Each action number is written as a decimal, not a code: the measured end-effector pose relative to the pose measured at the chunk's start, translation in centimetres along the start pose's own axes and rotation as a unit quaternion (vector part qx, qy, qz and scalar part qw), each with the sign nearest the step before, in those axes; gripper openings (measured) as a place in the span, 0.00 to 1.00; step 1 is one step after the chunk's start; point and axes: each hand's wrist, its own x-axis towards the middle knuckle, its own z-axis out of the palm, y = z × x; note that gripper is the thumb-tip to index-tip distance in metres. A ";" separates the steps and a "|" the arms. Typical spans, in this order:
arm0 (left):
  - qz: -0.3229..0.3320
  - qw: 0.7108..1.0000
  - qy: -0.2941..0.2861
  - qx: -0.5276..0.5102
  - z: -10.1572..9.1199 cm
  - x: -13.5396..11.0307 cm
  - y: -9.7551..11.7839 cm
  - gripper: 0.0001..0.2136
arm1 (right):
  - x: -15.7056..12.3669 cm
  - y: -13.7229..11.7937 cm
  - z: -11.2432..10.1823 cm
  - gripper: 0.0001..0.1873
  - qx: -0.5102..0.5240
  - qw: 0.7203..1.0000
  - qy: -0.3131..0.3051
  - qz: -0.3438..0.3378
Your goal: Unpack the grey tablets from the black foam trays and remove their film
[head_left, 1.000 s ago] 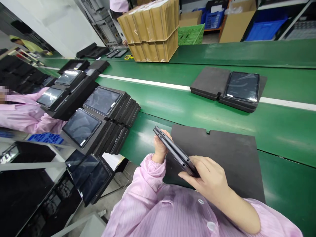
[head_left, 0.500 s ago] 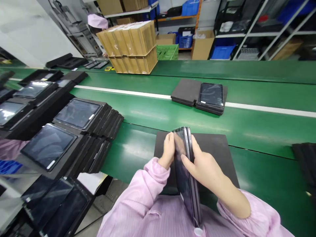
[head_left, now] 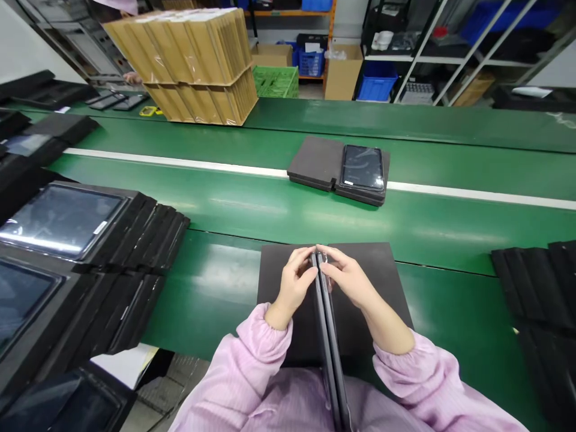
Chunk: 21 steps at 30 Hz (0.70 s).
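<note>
Two slim dark tablets stand on edge, side by side, and I see mostly their long narrow edges. My left hand is closed on the far end from the left, thumb and fingers pinching near the top corner. From the right, my right hand grips the same end, with its thumb by the edge. The near ends of the tablets reach down to my body. Beneath them a dark foam sheet lies flat on the green bench.
Left, foam trays hold tablets in stacks. Ahead, another tablet rests on foam pads. Cardboard partitions stand behind on the green work surface. More black foam sits at the right edge.
The tablets have turned from showing a screen face to edge-on. My right hand has moved up to the far end, and my view has shifted right and down.
</note>
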 end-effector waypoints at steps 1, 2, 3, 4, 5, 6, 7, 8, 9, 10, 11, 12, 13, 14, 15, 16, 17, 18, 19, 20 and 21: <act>-0.006 1.000 -0.002 -0.006 0.0 0.0 0.2 0.14 | 0.2 0.0 0.0 0.22 0.025 1.000 -0.012 0.014; -0.010 1.000 0.000 -0.011 0.1 -0.1 0.3 0.13 | 0.3 -0.1 0.0 0.21 0.038 0.999 -0.016 0.020; -0.012 1.000 0.002 -0.013 0.2 -0.1 0.4 0.13 | 0.2 -0.1 -0.1 0.19 0.045 0.999 -0.015 0.021; -0.013 1.000 0.004 -0.015 0.3 -0.1 0.4 0.12 | 0.2 -0.2 -0.1 0.18 0.049 0.998 -0.013 0.020; -0.015 1.000 0.003 -0.015 0.3 -0.1 0.5 0.12 | 0.1 -0.3 -0.1 0.18 0.052 0.998 -0.012 0.020; -0.016 1.000 0.002 -0.016 0.4 -0.1 0.5 0.12 | 0.0 -0.4 -0.2 0.18 0.055 0.998 -0.015 0.021; -0.018 1.000 0.001 -0.019 0.4 0.0 0.6 0.12 | -0.1 -0.4 -0.3 0.18 0.059 0.998 -0.022 0.023; -0.020 1.000 -0.001 -0.021 0.4 0.0 0.6 0.12 | -0.1 -0.5 -0.3 0.18 0.064 0.997 -0.030 0.025; -0.021 1.000 -0.003 -0.023 0.3 0.0 0.6 0.12 | -0.1 -0.5 -0.4 0.18 0.067 0.997 -0.037 0.025; -0.022 0.999 -0.005 -0.023 0.3 0.1 0.6 0.12 | -0.1 -0.5 -0.4 0.18 0.071 0.996 -0.043 0.024; -0.023 0.999 -0.005 -0.023 0.2 0.1 0.6 0.12 | 0.0 -0.5 -0.5 0.17 0.074 0.996 -0.046 0.022; -0.023 0.999 -0.005 -0.022 0.2 0.1 0.7 0.12 | 0.0 -0.4 -0.5 0.17 0.076 0.996 -0.049 0.018; -0.022 1.000 -0.004 -0.022 0.2 0.1 0.7 0.12 | 0.0 -0.4 -0.5 0.16 0.076 0.996 -0.049 0.013; -0.021 1.000 -0.003 -0.022 0.2 0.1 0.7 0.12 | 0.0 -0.3 -0.5 0.15 0.074 0.996 -0.050 0.007; -0.020 1.000 -0.003 -0.022 0.2 0.1 0.8 0.12 | 0.0 -0.2 -0.4 0.15 0.072 0.996 -0.051 0.002; -0.019 1.000 -0.003 -0.023 0.2 0.1 0.8 0.12 | 0.0 -0.1 -0.4 0.15 0.069 0.996 -0.053 -0.002; -0.019 0.999 -0.004 -0.025 0.2 0.1 0.9 0.12 | 0.0 -0.1 -0.4 0.15 0.065 0.996 -0.055 -0.007; -0.021 0.999 -0.006 -0.027 0.2 0.1 0.9 0.12 | 0.0 0.0 -0.4 0.15 0.061 0.997 -0.055 -0.011; -0.023 0.999 -0.009 -0.029 0.2 0.1 0.9 0.12 | -0.1 0.1 -0.4 0.15 0.055 0.997 -0.052 -0.016; -0.025 0.999 -0.011 -0.030 0.1 0.1 0.9 0.12 | -0.1 0.2 -0.4 0.15 0.047 0.998 -0.048 -0.020; -0.027 0.999 -0.015 -0.031 0.1 0.1 0.8 0.12 | -0.1 0.3 -0.5 0.15 0.039 0.998 -0.042 -0.024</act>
